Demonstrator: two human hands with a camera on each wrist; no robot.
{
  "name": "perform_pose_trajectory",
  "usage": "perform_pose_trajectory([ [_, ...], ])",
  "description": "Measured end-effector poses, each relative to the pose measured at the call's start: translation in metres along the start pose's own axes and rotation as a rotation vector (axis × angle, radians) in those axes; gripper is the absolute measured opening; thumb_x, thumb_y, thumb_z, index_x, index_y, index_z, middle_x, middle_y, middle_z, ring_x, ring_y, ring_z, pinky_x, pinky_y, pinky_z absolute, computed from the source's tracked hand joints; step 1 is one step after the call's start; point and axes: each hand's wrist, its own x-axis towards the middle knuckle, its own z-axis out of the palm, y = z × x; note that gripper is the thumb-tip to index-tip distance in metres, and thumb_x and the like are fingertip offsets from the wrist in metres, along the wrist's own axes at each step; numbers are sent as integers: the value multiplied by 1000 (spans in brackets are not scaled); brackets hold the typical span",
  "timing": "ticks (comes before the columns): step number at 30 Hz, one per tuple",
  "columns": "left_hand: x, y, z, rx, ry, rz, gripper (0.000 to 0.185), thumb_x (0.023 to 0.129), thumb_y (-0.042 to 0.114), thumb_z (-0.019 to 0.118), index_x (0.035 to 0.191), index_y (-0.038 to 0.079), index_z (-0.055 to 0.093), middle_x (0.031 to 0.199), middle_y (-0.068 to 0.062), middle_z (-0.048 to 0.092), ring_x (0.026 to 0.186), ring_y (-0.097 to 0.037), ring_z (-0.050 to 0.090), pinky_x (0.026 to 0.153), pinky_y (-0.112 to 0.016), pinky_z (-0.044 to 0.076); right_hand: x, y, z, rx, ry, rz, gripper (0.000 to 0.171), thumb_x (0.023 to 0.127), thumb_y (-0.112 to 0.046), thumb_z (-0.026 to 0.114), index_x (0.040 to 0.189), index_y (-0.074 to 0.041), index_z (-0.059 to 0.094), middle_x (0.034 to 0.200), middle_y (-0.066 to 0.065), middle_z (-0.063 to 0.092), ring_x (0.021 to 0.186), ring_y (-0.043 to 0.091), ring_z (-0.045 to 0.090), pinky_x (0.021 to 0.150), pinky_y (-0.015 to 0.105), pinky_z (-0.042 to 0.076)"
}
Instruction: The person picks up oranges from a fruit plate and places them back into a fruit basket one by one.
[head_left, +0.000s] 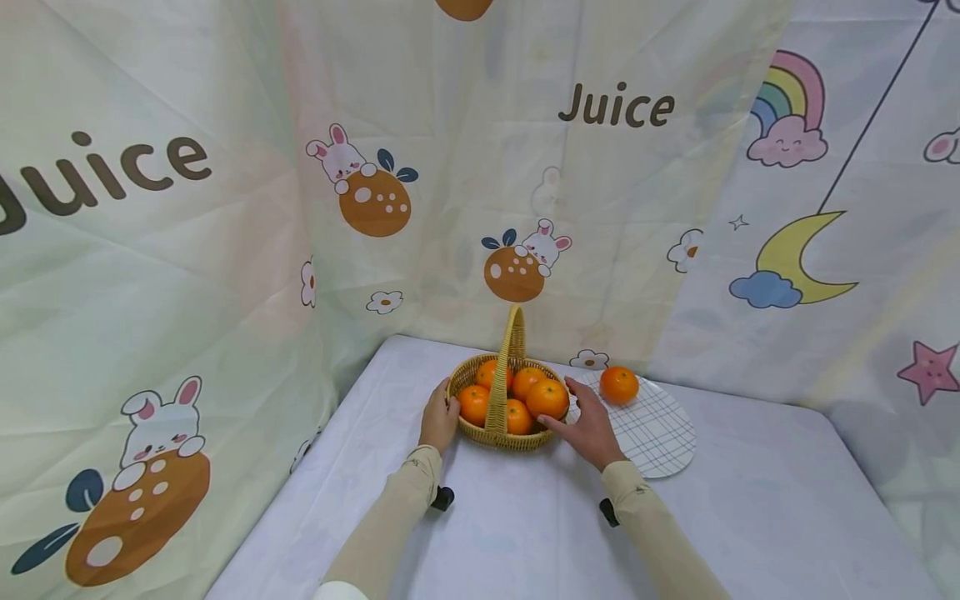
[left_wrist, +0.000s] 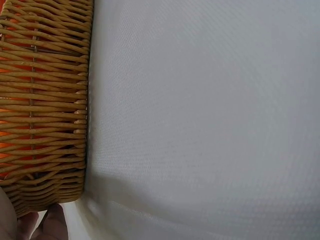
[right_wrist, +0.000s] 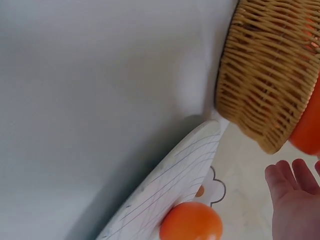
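Note:
A wicker basket (head_left: 506,440) with a tall arched handle holds several oranges (head_left: 517,417). My left hand (head_left: 438,421) grips the basket's left side, its thumb toward me. In the left wrist view, fingers (left_wrist: 52,225) lie against the end of the woven wall (left_wrist: 55,110). On the other side, my right hand (head_left: 592,425) is beside the right rim and the rightmost orange (head_left: 547,398). Its fingers (right_wrist: 302,175) look extended in the right wrist view, with a gap to the wicker. Whether its thumb touches that orange, I cannot tell.
Right of the basket lies a round white plate (head_left: 671,433) with a grid pattern, partly behind my right hand. A single orange (head_left: 619,385) sits on its far part. A white cloth (head_left: 510,525) covers the table, and printed curtains (head_left: 450,167) hang around it.

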Motion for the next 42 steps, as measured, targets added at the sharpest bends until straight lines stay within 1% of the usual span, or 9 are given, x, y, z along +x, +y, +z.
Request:
perform_pose_trajectory([
  [5, 1, -3, 1, 0, -2, -1, 50, 100, 12, 46, 147, -3, 37, 146, -22, 43, 135, -34, 40, 112, -48, 33, -4, 13, -9, -16, 13, 33, 98, 74, -65, 72, 147, -8, 40, 145, 15, 44, 129, 38, 43, 104, 58, 38],
  [13, 1, -3, 0, 6, 8, 13, 49, 99, 11, 46, 146, -3, 38, 145, -22, 44, 134, -35, 41, 111, -49, 34, -4, 26, -26, 4, 62, 69, 95, 76, -52, 79, 147, -4, 39, 148, 17, 41, 129, 37, 43, 105, 57, 38],
  [19, -1, -4, -3, 4, 10, -1, 50, 99, 12, 46, 146, -3, 38, 145, -22, 44, 135, -34, 41, 111, -49, 34, 3, 36, -36, -21, 84, 125, 102, 75, -61, 74, 147, 1, 37, 148, 21, 39, 133, 40, 37, 107, 60, 33],
  [22, -1, -3, -3, -4, 14, -8, 50, 99, 11, 46, 146, -3, 38, 145, -22, 44, 135, -34, 41, 111, -49, 34, 8, 45, -39, -40, 118, 133, 100, 75, -63, 72, 145, 0, 39, 144, 21, 43, 129, 40, 41, 105, 60, 36],
  [28, -1, 0, -1, -6, -3, -3, 49, 99, 10, 45, 146, -3, 37, 146, -22, 43, 136, -34, 40, 111, -49, 33, 18, 61, -44, 3, 210, 102, 89, 76, -51, 79, 142, -5, 41, 132, 18, 50, 117, 37, 47, 100, 61, 38],
  [32, 0, 2, -1, -11, 3, -9, 48, 100, 9, 46, 146, -4, 38, 145, -22, 44, 135, -34, 40, 111, -49, 33, 23, 70, -46, 9, 222, 153, 98, 76, -52, 78, 148, -7, 29, 139, 20, 44, 122, 39, 42, 103, 63, 36],
  [36, -1, 1, 0, -8, 6, -16, 48, 100, 9, 46, 146, -3, 39, 146, -22, 44, 135, -33, 40, 111, -49, 33, 28, 76, -48, 29, 199, 274, 113, 77, -50, 78, 155, -7, 10, 154, 23, 24, 134, 45, 31, 108, 65, 27],
  [39, 0, 0, 1, -1, 3, -20, 49, 100, 9, 46, 146, -3, 38, 146, -21, 44, 135, -33, 40, 111, -49, 33, 31, 80, -48, 29, 184, 346, 120, 78, -47, 79, 156, -7, -2, 160, 23, 8, 140, 46, 20, 111, 66, 19],
  [42, 0, -1, 1, 3, 9, -21, 49, 99, 10, 46, 146, -3, 38, 145, -21, 44, 135, -34, 41, 111, -49, 34, 35, 81, -46, 32, 184, 370, 122, 78, -44, 80, 156, -8, -7, 161, 22, 4, 141, 45, 18, 112, 63, 18],
])
